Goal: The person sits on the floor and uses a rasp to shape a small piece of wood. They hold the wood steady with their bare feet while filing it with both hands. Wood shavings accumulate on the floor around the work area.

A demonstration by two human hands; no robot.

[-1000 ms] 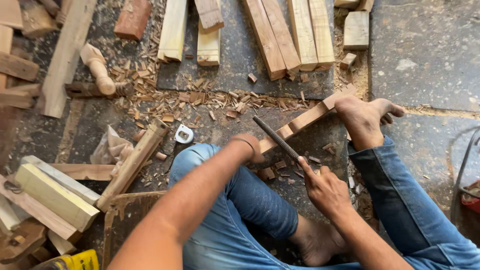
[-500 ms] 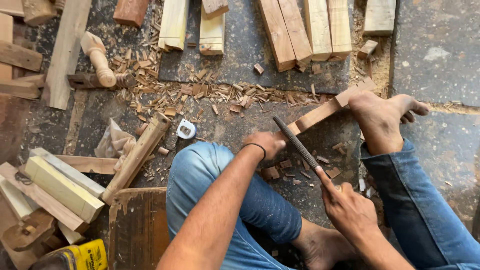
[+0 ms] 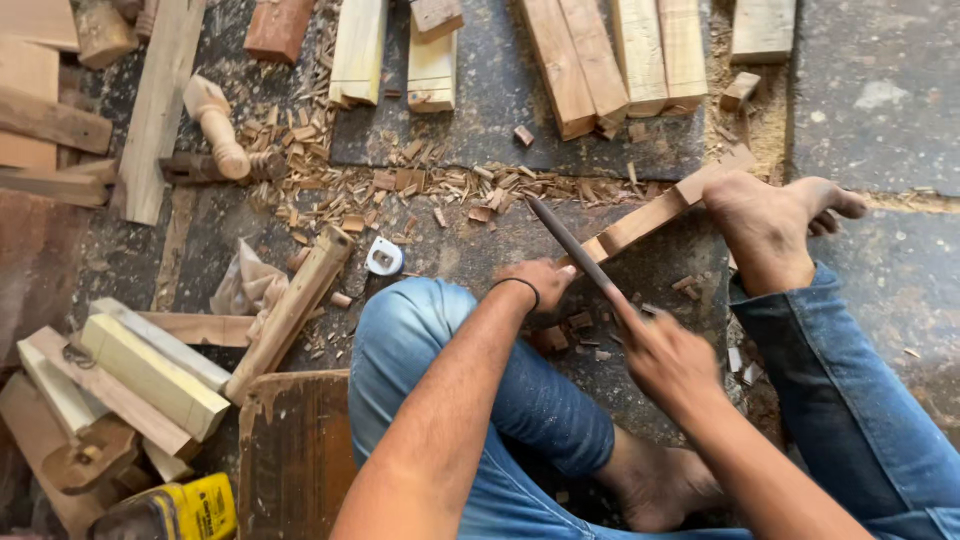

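I sit on the floor in blue jeans. A long wooden stick point(image 3: 650, 216) lies slanted in front of me, its far end pinned under my bare foot point(image 3: 770, 225). My left hand point(image 3: 538, 283) grips the near end of that stick. My right hand point(image 3: 665, 355) is closed on the handle of a dark metal file point(image 3: 572, 245), whose blade lies across the stick and points up and to the left. Small wood offcuts point(image 3: 565, 333) lie under the stick.
Wood chips point(image 3: 400, 190) litter the dark stone floor. Sawn planks point(image 3: 610, 60) and blocks lie along the top. A turned wooden piece point(image 3: 215, 125) is at upper left, a small tape measure point(image 3: 384, 258) by my knee, stacked timber point(image 3: 150, 375) and a yellow container point(image 3: 190, 510) at lower left.
The view has shifted and drawn closer. My right hand has moved the file along the stick, with the blade pushed further up-left. My left hand and foot keep holding the stick.
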